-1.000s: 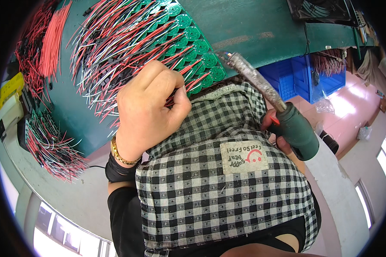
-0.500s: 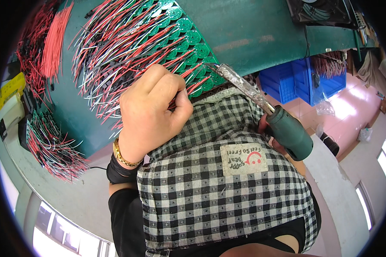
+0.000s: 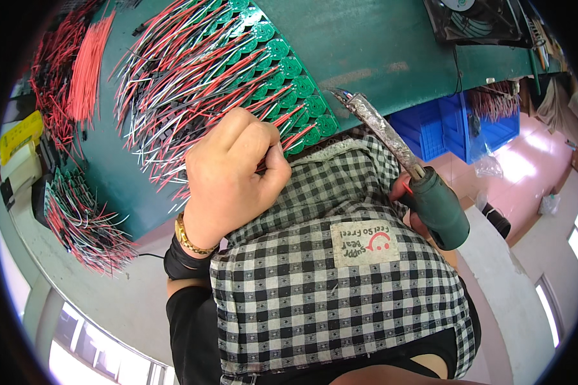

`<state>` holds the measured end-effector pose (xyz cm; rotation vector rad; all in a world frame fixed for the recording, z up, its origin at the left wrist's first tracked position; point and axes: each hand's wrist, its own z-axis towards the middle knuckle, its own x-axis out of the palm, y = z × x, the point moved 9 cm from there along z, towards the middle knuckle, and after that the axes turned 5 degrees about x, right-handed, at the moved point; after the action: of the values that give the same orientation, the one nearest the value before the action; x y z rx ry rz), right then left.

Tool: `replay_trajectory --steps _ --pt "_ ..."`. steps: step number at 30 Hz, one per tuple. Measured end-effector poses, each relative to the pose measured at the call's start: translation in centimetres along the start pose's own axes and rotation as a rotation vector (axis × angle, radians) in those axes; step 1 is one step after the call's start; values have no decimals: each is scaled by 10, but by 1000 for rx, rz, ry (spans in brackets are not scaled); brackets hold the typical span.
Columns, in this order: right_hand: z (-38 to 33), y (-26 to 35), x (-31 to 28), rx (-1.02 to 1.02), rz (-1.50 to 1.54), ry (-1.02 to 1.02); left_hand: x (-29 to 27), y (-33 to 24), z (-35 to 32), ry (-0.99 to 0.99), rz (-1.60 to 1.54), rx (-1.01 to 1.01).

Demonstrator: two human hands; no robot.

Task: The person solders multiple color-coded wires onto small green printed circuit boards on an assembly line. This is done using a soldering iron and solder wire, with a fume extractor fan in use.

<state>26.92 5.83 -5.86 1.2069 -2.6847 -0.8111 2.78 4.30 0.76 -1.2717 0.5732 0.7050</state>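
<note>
Fingers curled in a pinch, my left hand (image 3: 234,176) is closed at the near edge of the wire bundle; whatever lies between thumb and fingers is hidden. Beside it lies a green circuit board panel (image 3: 291,67) with rows of round boards. Red, white and black wires (image 3: 173,83) are attached to the panel and fan out leftward over it. In my right hand (image 3: 401,192), mostly covered by the handle, is a soldering iron (image 3: 440,208) with a dark green grip and a worn metal barrel. Its tip sits just off the panel's right edge, apart from the boards.
Red wire bundles (image 3: 90,70) lie at the far left of the green table (image 3: 359,38). Another wired board stack (image 3: 87,221) is at the near left. A black fan (image 3: 478,22) stands far right, above blue bins (image 3: 433,125). A checkered apron (image 3: 289,301) covers my lap.
The soldering iron's tip has moved right, away from the boards to beyond the panel's edge. My left hand stays pinched by the wires. The whole view has shifted slightly.
</note>
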Motion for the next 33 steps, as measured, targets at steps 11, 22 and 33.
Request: replay_trajectory --steps 11,22,33 --pt "13 -40 -14 -159 -59 -28 -24 -19 13 118 66 61" --pt "-2 1 -15 -724 50 -125 -75 126 177 -43 616 -40" --pt "-15 10 -17 -841 270 -121 -74 140 172 -253 728 4"
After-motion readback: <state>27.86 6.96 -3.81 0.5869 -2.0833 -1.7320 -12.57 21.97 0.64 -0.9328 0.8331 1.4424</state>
